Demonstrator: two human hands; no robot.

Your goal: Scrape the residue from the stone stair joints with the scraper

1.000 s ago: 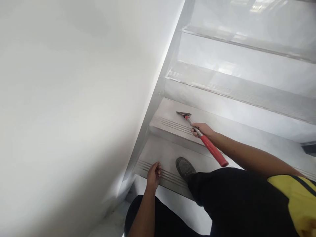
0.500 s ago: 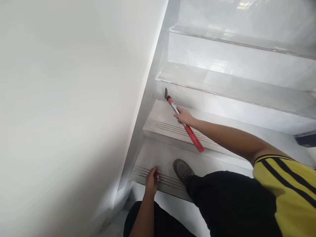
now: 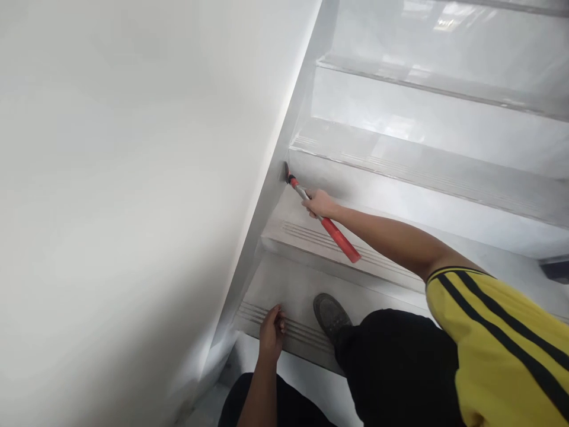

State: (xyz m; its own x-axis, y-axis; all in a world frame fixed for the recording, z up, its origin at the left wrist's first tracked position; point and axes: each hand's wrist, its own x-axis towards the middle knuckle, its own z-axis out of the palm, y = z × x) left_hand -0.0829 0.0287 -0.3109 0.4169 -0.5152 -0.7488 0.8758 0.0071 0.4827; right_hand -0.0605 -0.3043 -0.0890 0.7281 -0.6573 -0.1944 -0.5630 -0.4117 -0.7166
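Note:
My right hand (image 3: 320, 203) grips the metal shaft of a long scraper (image 3: 340, 240) with a red handle. The dark blade at its far end meets the inner corner where the grey side skirting (image 3: 272, 178) joins a stair riser (image 3: 338, 169). Below the hand, the red handle slants down to the right over a grooved stair tread (image 3: 306, 216). My left hand (image 3: 271, 332) hangs over the front edge of a lower tread (image 3: 284, 284), with fingers curled and nothing visible in them.
A white wall (image 3: 133, 178) fills the left side. Glossy pale steps (image 3: 422, 142) climb toward the top right. My dark shoe (image 3: 331, 315) stands on the lower tread. A dark object (image 3: 555, 270) sits at the right edge.
My right hand has moved left with the scraper, bringing its blade from the riser face to the corner by the skirting. My left hand has barely moved.

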